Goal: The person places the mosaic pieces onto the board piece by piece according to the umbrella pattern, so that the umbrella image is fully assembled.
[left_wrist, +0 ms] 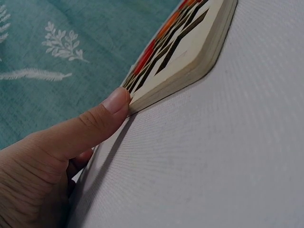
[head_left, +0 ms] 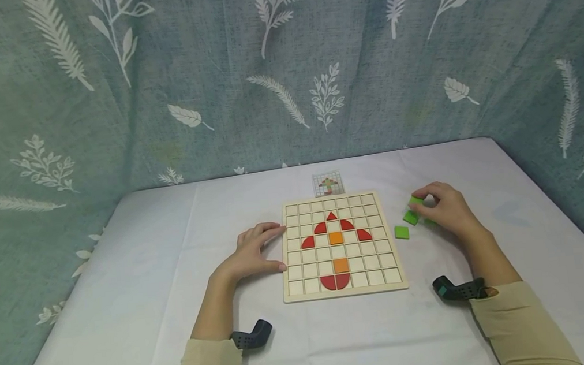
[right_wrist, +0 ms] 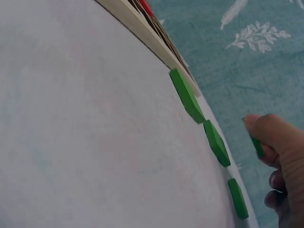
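A square wooden grid board (head_left: 302, 298) lies on the table with red and orange pieces set in its cells. There are two orange squares (head_left: 341, 266), a red triangle (head_left: 331, 216) and several red quarter-round pieces (head_left: 328, 283). My left hand (head_left: 249, 259) touches the board's left edge, thumb and fingers spread; the left wrist view shows the thumb (left_wrist: 116, 100) against the rim. Right of the board, my right hand (head_left: 448, 209) pinches a green square tile (right_wrist: 256, 145) between thumb and fingers, raised off the table. Three other green tiles (right_wrist: 217, 142) lie below it.
A small picture card (head_left: 328, 183) with a gridded coloured design lies just behind the board. The white-covered table (head_left: 178, 308) backs onto a leaf-patterned curtain (head_left: 235, 124). Dark devices (head_left: 253, 335) are strapped to both wrists.
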Demonstrator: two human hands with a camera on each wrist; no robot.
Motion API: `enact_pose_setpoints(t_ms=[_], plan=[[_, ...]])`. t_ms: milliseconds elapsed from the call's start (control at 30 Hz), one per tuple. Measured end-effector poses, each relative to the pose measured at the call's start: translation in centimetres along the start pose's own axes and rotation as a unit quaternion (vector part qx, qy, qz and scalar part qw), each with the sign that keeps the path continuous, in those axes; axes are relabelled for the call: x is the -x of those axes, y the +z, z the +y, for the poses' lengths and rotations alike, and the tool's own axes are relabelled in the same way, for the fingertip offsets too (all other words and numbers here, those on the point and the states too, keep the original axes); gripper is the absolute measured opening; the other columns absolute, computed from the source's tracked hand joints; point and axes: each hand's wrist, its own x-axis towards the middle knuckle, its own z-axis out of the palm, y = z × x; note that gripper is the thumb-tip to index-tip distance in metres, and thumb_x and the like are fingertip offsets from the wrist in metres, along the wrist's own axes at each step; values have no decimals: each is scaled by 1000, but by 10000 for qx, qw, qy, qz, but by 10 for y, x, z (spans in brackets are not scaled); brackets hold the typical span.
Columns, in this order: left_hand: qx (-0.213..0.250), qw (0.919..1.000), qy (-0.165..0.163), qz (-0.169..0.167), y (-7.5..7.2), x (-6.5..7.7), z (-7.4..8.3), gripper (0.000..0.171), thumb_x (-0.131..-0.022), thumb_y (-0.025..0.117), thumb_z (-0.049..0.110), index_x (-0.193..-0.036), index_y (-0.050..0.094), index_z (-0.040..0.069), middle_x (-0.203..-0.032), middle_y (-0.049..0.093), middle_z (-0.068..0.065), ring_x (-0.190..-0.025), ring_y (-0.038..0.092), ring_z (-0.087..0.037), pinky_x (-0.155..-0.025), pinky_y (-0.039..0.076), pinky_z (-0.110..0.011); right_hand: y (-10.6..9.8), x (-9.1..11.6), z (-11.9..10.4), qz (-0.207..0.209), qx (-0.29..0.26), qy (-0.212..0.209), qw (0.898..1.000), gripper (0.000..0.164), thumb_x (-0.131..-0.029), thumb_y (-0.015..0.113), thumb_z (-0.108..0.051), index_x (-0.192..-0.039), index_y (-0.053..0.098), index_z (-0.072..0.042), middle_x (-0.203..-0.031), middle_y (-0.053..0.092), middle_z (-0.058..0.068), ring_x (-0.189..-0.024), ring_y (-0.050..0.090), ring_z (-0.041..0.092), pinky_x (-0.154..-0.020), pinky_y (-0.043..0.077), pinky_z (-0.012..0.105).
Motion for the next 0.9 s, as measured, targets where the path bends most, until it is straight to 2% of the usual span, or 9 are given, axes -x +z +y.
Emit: enact_pose_setpoints(t_ms=[267,667,900], plan=[[30,10000,58,29,1,1,-2,89,-63,82,49,-141,45,28,-145,36,1,-137,19,-30,-107,18,-57,-1,-3,-19,36,-233,-279,9993,25,-85,70,-15,-102,67,3,-99,63,17,-97,55,31,-86,43,50],[83,10000,25,24,-1,-2,-1,90,-62,83,49,-141,46,27,-145,37,1,-137,19,-30,-107,18,-58,0,-7,-38,127,-381,-701,9967,21,-81,72,-9,-100,68,0,-96,64,11,-93,51,19,-78,39,30],[65,10000,-59,-1,0,-1,1,89,-63,83,48,-141,45,28,-145,36,1,-137,19,-30,-107,20,-59,8,-6,-52,58,-342,-836,9959,20,-79,72,-7,-97,69,-1,-95,63,11,-95,51,21,-78,41,38]])
